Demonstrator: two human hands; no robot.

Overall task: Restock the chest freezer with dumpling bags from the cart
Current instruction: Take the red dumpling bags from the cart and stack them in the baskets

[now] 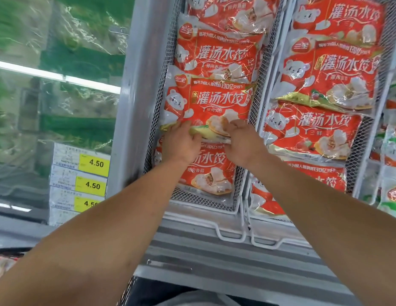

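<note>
Here, a red dumpling bag [207,109] is held at its near edge by both hands; the left hand [181,143] is curled over the near-left corner, fingers wrapped onto the gold bottom seam; the right hand [241,142] pinches the near-right part of the same seam, fingertips bent onto the printed dumpling picture. The bag is laid in the left wire basket [164,69] of the chest freezer, on top of overlapped bags of the same kind; its near edge overlaps another red bag [211,173] lying below the hands. The bag's left and right edges lie just beside the mesh walls; little side room is seen. A second basket [369,129], to the right, is filled with similar red bags, separated by white wire rims. Yellow price tags [94,163] are seen on the freezer frame to the left, beside a glass lid over green packs.
</note>
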